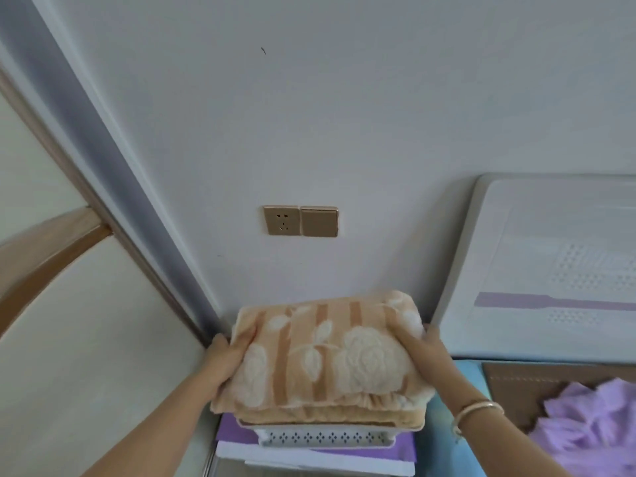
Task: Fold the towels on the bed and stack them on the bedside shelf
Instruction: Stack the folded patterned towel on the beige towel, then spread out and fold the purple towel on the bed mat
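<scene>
Gripping the folded peach rose-patterned towel (327, 356) from both sides, I have my left hand (220, 359) at its nine o'clock edge and my right hand (426, 352) at three o'clock, fingers curled into the cloth on each side. It sits on top of another folded peach towel (330, 415), which rests on a white perforated basket (323, 438) on the bedside shelf (309, 459) at six o'clock. A crumpled lilac towel (585, 428) lies on the bed (537, 376) at four o'clock. On my right wrist is a bangle (476, 411). Above, at twelve o'clock, a gold wall socket (301, 221).
</scene>
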Available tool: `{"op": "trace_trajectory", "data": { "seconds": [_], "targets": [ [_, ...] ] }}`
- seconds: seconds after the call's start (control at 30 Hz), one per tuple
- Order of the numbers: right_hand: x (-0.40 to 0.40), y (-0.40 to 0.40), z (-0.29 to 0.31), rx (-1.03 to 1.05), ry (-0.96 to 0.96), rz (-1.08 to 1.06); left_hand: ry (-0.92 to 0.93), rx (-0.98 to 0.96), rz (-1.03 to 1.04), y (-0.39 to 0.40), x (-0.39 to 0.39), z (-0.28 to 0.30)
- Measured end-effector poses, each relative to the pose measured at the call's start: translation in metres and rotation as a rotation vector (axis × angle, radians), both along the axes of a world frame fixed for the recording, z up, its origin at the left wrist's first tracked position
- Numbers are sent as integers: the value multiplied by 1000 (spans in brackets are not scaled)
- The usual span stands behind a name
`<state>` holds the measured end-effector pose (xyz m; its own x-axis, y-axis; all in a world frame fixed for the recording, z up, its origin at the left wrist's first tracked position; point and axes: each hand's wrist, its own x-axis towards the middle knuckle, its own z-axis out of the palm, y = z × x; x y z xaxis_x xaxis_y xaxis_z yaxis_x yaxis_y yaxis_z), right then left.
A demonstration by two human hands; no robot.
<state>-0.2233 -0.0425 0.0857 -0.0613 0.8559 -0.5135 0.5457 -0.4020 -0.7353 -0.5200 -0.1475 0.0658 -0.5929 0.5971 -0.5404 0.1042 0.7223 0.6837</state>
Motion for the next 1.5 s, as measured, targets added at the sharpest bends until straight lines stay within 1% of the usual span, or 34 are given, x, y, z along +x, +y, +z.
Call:
{"op": "trace_trajectory", "data": {
  "seconds": [0.03, 0.07, 0.1, 0.13, 0.17, 0.2, 0.23, 0.3, 0.33, 0.4, 0.47, 0.53, 0.6, 0.7, 0.73, 0.8, 0.87, 0.97, 1.07, 1.13, 1.23, 1.33, 1.5],
  "targets": [
    [-6, 1, 7, 178, -123, 52, 199, 26, -29, 2, -2, -5],
    [-13, 3, 11, 351, -210, 112, 394, 97, -89, 7, 0, -4],
    [-20, 7, 18, 471, -264, 181, 576, 206, -176, 11, 6, 1],
    [-27, 14, 18, 525, -296, 255, 689, 299, -300, 17, 14, 9],
    [-34, 16, 21, 509, -329, 327, 740, 329, -430, 24, 24, 19],
    [-37, 16, 13, 445, -368, 386, 744, 300, -538, 29, 33, 20],
    [-39, 12, 5, 398, -434, 436, 733, 211, -633, 34, 38, 15],
    [-37, -3, -16, 401, -557, 472, 695, 6, -732, 35, 47, -1],
    [-35, -10, -25, 431, -588, 461, 709, -29, -753, 34, 49, -10],
    [-36, -12, -32, 457, -617, 444, 768, -24, -744, 33, 50, -20],
    [-36, -4, -34, 443, -623, 436, 799, -43, -747, 38, 51, -24],
    [-36, 3, -34, 437, -590, 443, 790, -61, -736, 44, 52, -19],
    [-29, 4, -33, 477, -501, 427, 766, -27, -737, 47, 59, -8],
    [8, -7, -28, 523, -200, 315, 777, 84, -794, 55, 90, 12],
    [23, -9, -30, 515, -136, 273, 775, 116, -818, 60, 101, 16],
    [76, -19, -34, 489, -137, 160, 756, 168, -903, 71, 147, 23],
    [138, -32, -36, 454, -189, 24, 729, 223, -997, 78, 205, 29],
    [237, -60, -32, 346, -282, -163, 769, 309, -1175, 79, 306, 31],
    [317, -97, -35, 219, -370, -239, 808, 342, -1372, 70, 396, 20],
    [357, -123, -41, 129, -379, -285, 801, 350, -1470, 61, 443, 7],
    [404, -160, -57, 31, -362, -364, 746, 328, -1621, 49, 501, -17],
    [428, -183, -75, -38, -337, -407, 693, 257, -1710, 45, 536, -40],
    [443, -168, -111, -104, -294, -474, 628, 188, -1790, 73, 562, -82]
  ]
}}
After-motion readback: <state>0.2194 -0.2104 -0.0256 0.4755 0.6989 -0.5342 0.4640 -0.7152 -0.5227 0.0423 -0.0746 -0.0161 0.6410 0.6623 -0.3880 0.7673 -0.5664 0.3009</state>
